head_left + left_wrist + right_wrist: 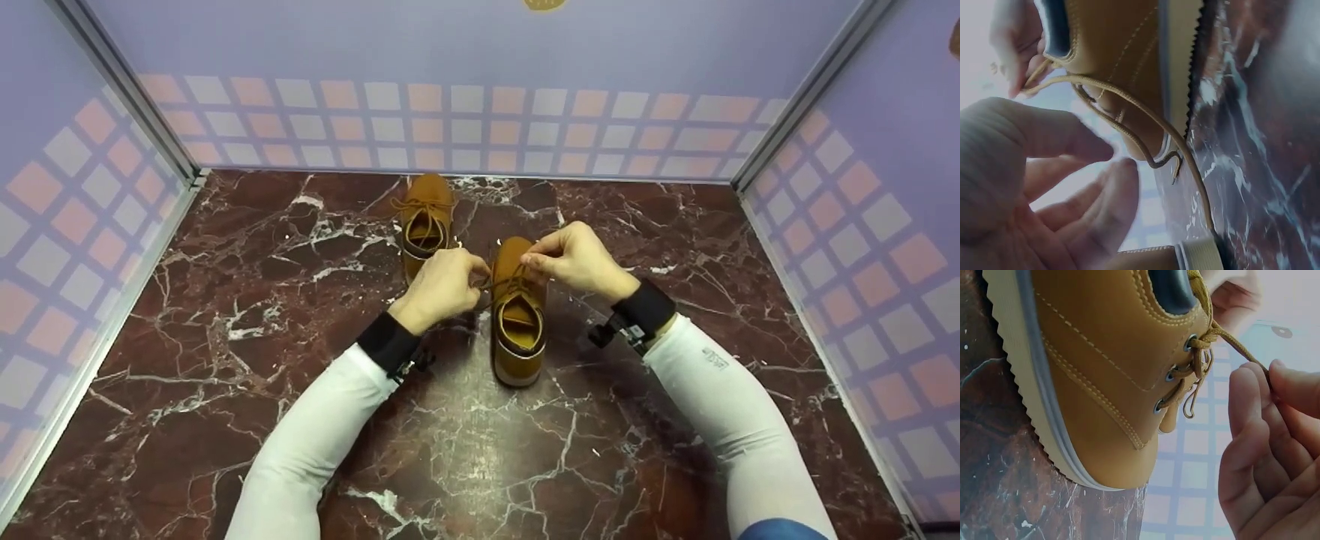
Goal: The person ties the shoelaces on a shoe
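A tan lace-up shoe [517, 366] stands upright on the floor between the two hands, toe pointing away. My right hand [581, 261], on its right side, pinches a stretched brown shoelace [1241, 347] between thumb and fingertips. My left hand [441, 286] is at the shoe's left side, thumb and fingers bent toward each other with a small gap. In the left wrist view, slack shoelace [1129, 97] hangs past these fingertips, seemingly not held by them. In the right wrist view, the lace is crossed over itself near the top eyelets.
The matching tan shoe [429, 189] stands farther back to the left, its heel partly hidden by the left hand. Dark red marbled floor [247, 375] lies all around. Purple panels with pink and white squares [465, 105] enclose the back and both sides.
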A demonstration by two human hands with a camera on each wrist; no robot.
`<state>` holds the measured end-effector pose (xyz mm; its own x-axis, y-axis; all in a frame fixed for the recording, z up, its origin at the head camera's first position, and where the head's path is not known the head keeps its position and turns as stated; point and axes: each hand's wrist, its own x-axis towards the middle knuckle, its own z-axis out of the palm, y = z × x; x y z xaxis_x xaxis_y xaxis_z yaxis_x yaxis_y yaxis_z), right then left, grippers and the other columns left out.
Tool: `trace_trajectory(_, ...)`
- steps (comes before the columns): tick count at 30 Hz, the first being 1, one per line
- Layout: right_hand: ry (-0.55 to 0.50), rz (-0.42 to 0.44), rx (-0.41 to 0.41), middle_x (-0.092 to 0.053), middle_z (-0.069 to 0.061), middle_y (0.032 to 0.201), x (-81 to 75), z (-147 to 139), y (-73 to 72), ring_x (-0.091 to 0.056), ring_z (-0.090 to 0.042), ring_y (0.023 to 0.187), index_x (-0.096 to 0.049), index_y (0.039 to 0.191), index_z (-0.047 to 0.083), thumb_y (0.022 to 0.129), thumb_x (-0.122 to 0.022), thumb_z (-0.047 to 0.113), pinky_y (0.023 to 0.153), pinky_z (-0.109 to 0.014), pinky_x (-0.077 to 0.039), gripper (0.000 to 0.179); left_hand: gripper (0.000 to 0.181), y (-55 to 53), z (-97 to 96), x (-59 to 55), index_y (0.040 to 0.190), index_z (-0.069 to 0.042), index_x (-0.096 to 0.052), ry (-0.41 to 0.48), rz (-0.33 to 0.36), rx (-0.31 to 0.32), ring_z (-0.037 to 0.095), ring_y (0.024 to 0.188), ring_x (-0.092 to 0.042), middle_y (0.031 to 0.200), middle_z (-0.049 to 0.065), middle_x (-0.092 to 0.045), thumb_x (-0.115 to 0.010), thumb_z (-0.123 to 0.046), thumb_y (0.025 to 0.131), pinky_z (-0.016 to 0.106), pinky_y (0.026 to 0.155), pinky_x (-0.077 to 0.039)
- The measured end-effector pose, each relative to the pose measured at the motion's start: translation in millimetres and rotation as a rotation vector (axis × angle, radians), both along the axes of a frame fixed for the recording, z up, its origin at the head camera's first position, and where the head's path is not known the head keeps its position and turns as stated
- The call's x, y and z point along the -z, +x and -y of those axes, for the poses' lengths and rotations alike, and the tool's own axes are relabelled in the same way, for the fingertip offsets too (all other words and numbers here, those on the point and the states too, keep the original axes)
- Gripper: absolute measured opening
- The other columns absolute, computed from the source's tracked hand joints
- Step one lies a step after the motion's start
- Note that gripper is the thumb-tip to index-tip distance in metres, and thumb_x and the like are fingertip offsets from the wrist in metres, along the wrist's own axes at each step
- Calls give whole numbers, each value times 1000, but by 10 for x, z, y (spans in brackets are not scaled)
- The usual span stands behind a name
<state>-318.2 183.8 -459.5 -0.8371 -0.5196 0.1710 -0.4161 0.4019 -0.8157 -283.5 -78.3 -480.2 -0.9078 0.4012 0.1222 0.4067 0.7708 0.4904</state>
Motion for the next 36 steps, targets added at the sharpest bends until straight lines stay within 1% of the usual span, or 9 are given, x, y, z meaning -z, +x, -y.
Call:
trace_trajectory(2, -2, -1, -10, -84, -22, 85, 4, -7, -3, -78, -23, 62, -89, 101, -1, 104, -80, 9, 59, -28, -65, 13, 39, 21, -20, 35, 114, -8, -87, -90, -53, 22, 39, 106, -79, 114, 16, -84, -69, 5, 82, 55, 97, -66)
trace_trajectory(4, -3, 3, -22, -84, -23, 85, 7, -5, -1, -76, -17, 61, -88, 101, -1, 104, -80, 9, 59, -28, -65, 13, 32, -5, -31, 159, 105, -8, -87, -173, -112, 21, 39, 103, -78, 109, 15, -82, -69, 6, 83, 56, 91, -67)
trace_trajectory(9, -4, 25, -42, -84, -23, 86, 8, 21, 8, -73, -8, 61, -88, 101, -2, 104, -80, 10, 58, -22, -62, 15, 20, 4, -71, 288, 95, -5, -83, -298, -189, -52, 44, 94, -80, 106, 18, -80, -64, 2, 94, 59, 76, -69)
trace_trajectory(16, -10, 21, -46, -84, -24, 85, -12, 18, 18, -73, -9, 62, -88, 101, -2, 104, -80, 9, 59, -21, -62, 14, 17, 8, -34, 152, 86, -3, -76, -278, -280, -124, 48, 81, -80, 92, 22, -83, -63, 5, 92, 59, 65, -67)
trace_trajectory(20, -13, 26, -48, -83, -26, 86, -13, 10, 19, -73, -10, 62, -88, 102, -2, 104, -80, 8, 60, -19, -62, 13, 17, 7, 1, 58, 90, -5, -78, -170, -351, -118, 42, 72, -79, 88, 17, -84, -63, 3, 94, 53, 60, -66)
trace_trajectory(24, -11, 29, -48, -83, -27, 86, -19, 16, 17, -73, -12, 62, -88, 101, -2, 104, -80, 8, 60, -20, -62, 13, 16, 26, 14, -60, 104, -6, -85, 13, -387, -116, 35, 74, -79, 94, 15, -85, -69, -5, 99, 48, 66, -68)
trace_trajectory(27, -10, 25, -50, -83, -26, 87, -20, 19, 14, -74, -12, 62, -88, 101, -3, 103, -80, 8, 60, -20, -63, 13, 16, 51, 14, -176, 105, -6, -87, 149, -399, -132, 32, 76, -80, 97, 15, -87, -72, -11, 99, 46, 71, -68)
trace_trajectory(32, 4, -6, -50, -84, -25, 86, -25, 13, 15, -75, -14, 63, -88, 100, -2, 103, -81, 8, 61, -19, -62, 13, 16, 105, 6, -391, 96, -11, -90, 328, -329, -170, 27, 64, -73, 88, 9, -88, -76, -17, 95, 37, 65, -56)
trace_trajectory(36, 7, -24, -57, -83, -25, 85, -28, 12, 11, -75, -17, 64, -88, 99, -2, 103, -81, 8, 61, -17, -60, 13, 15, 147, 0, -518, 88, -14, -91, 416, -176, -173, 16, 60, -67, 79, 5, -86, -80, -23, 92, 25, 62, -47)
